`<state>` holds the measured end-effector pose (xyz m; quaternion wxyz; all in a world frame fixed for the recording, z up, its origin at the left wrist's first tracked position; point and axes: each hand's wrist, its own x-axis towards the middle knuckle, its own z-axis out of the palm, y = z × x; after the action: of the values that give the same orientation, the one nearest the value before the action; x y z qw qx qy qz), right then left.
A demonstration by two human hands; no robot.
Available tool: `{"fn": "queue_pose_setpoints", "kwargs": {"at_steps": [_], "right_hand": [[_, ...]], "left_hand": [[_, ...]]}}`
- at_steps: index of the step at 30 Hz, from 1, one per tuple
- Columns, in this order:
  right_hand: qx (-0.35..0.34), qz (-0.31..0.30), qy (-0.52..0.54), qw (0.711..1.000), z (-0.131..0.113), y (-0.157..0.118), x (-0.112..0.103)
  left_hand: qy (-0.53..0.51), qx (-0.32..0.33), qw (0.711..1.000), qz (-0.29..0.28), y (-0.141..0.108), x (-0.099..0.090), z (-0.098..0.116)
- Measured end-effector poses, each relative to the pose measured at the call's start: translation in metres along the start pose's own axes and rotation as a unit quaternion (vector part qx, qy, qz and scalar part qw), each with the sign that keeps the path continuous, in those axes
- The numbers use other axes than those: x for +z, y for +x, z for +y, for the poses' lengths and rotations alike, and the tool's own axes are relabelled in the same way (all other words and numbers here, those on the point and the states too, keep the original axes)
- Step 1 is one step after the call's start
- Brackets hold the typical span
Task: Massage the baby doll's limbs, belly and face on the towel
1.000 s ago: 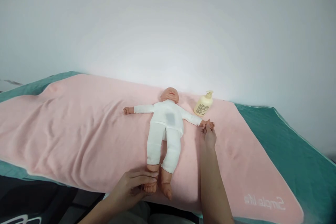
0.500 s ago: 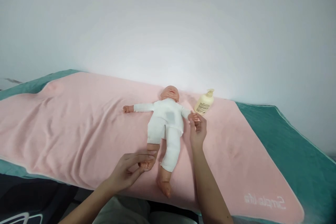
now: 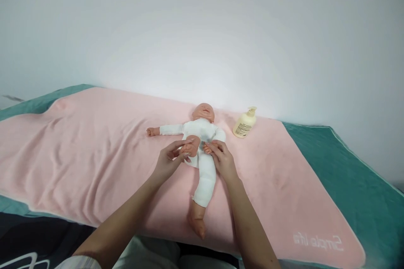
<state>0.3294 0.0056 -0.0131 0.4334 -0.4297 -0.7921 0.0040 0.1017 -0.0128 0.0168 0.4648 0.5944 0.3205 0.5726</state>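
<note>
A baby doll point(image 3: 206, 176) with a white cloth body lies on its back, its head toward the wall. My left hand point(image 3: 170, 157) is closed around the foot of the doll's leg on the left, which is folded up over the belly. With its fingers pinched, my right hand point(image 3: 223, 159) grips the doll's hand on the right, whose arm is bent in across the belly. The two held parts are close together but apart. The doll's other leg lies straight toward me, and its other arm stretches out to the left.
A pale yellow pump bottle point(image 3: 245, 123) stands right of the doll. Beneath them is a pink blanket point(image 3: 277, 201) with wrinkles on the left, spread over a green cover point(image 3: 356, 172). A white wall point(image 3: 202, 33) rises behind.
My left hand has lifted the doll's foot up and folded the leg over the belly. My right hand has brought the doll's hand inward, away from the bottle.
</note>
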Motion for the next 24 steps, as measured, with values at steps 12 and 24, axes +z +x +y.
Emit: {"fn": "queue_pose_setpoints", "kwargs": {"at_steps": [12, 24], "right_hand": [[0.275, 0.271, 0.21, 0.898, 0.022, -0.002, -0.018], [0.468, 0.388, 0.353, 0.711, 0.074, -0.019, -0.031]], "left_hand": [[0.061, 0.018, 0.996, -0.057, -0.047, -0.018, 0.002], [0.178, 0.125, 0.942, -0.255, -0.107, -0.024, 0.011]]}}
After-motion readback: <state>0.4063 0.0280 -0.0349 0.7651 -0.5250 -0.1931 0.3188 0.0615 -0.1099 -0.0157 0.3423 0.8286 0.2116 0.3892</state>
